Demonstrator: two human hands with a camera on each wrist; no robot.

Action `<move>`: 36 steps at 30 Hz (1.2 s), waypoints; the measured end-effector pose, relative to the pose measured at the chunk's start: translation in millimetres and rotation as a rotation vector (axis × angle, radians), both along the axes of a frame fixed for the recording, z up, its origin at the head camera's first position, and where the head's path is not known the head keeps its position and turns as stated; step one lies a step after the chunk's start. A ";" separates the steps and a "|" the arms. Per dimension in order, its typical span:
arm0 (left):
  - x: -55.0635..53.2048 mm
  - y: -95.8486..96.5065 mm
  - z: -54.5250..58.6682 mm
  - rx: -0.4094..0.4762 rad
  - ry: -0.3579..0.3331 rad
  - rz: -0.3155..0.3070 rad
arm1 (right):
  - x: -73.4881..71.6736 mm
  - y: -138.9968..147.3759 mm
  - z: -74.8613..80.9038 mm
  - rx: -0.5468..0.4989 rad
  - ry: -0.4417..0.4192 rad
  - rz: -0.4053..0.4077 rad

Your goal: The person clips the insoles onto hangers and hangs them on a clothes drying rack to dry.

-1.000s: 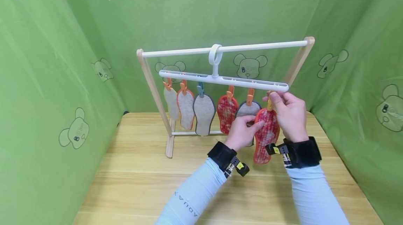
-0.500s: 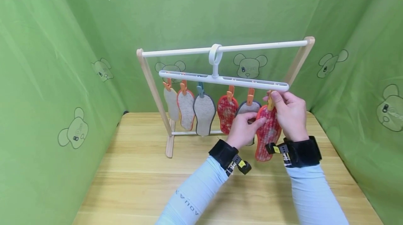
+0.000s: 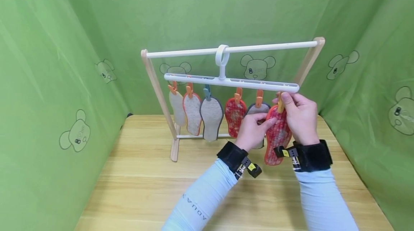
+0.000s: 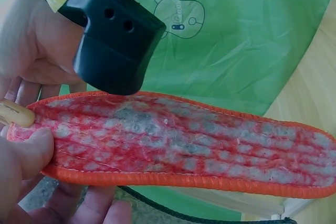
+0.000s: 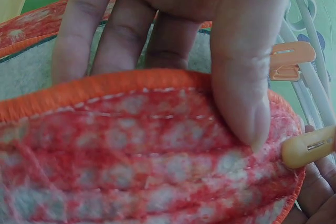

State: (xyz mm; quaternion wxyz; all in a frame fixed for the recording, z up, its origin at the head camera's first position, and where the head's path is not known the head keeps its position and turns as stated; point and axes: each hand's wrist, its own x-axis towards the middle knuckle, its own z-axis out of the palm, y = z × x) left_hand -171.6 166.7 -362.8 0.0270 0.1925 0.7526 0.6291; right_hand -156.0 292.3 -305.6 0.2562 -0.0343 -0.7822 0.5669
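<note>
My left hand [image 3: 253,130] pinches the edge of a red-and-grey mottled insole [image 3: 275,141] with orange trim, thumb on its front face and fingers behind. At the insole's upper end, my right hand [image 3: 302,116] pinches a yellow clothespin [image 3: 280,104] below the right end of a white clip hanger [image 3: 258,84]. The clothespin's tip [image 5: 296,153] overlaps the insole's end in the right wrist view. Just left of it, a grey dark-edged insole [image 3: 258,109] hangs from an orange clothespin [image 3: 259,98], partly hidden by my left hand.
The hanger's ring [image 3: 222,55] loops over the top bar [image 3: 271,46] of a wooden stand [image 3: 156,87]. Further left hang another red insole [image 3: 235,112] and several grey ones, including a dark-edged insole [image 3: 211,119]. Green cloth [image 3: 194,12] surrounds the wooden table [image 3: 139,173].
The red insole has risen slightly and shifted right, its upper end higher against the yellow clothespin. My left hand moved along with it; my right hand stays at the clothespin.
</note>
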 end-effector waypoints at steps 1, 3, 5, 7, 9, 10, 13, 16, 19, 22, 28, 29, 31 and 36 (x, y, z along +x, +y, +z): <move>-0.6 0.4 0.1 0.001 0.006 -0.005 | -0.3 0.3 0.0 -0.008 0.008 -0.001; -2.0 1.1 0.2 -0.002 0.016 -0.014 | -0.6 0.7 -0.3 -0.025 0.018 -0.003; -3.7 1.5 0.5 -0.023 0.032 -0.022 | -1.3 1.0 -1.4 -0.030 0.024 -0.008; -5.4 1.4 1.4 -0.053 0.039 -0.030 | -1.5 1.0 -3.0 -0.026 0.028 -0.017; -7.0 1.1 2.8 -0.086 0.046 -0.036 | -2.0 1.0 -4.6 -0.022 0.032 -0.024; -7.7 0.9 3.3 -0.101 0.047 -0.039 | -2.5 1.1 -5.3 -0.019 0.031 -0.027; -9.1 0.4 4.1 -0.122 0.033 -0.045 | -3.6 1.7 -6.8 -0.021 0.025 -0.024; -10.5 0.0 3.9 -0.126 0.022 -0.047 | -5.0 2.8 -7.3 -0.006 0.009 -0.019; -11.9 -0.2 3.0 -0.127 0.011 -0.043 | -6.6 4.2 -7.6 0.005 -0.001 -0.014; -12.9 0.4 2.3 -0.139 0.002 -0.033 | -7.7 6.2 -7.2 0.009 -0.004 -0.012; -11.7 4.5 2.7 -0.158 -0.027 -0.055 | -4.4 13.6 -3.4 0.042 -0.005 -0.022; -11.4 4.7 3.0 -0.160 -0.031 -0.064 | -3.5 14.9 -2.9 0.048 -0.007 -0.021; -10.5 4.6 3.1 -0.165 -0.046 -0.081 | -2.1 17.5 -2.3 0.063 -0.024 -0.014; -9.5 3.9 2.3 -0.180 -0.068 -0.098 | -0.2 23.3 -2.8 0.136 -0.061 0.023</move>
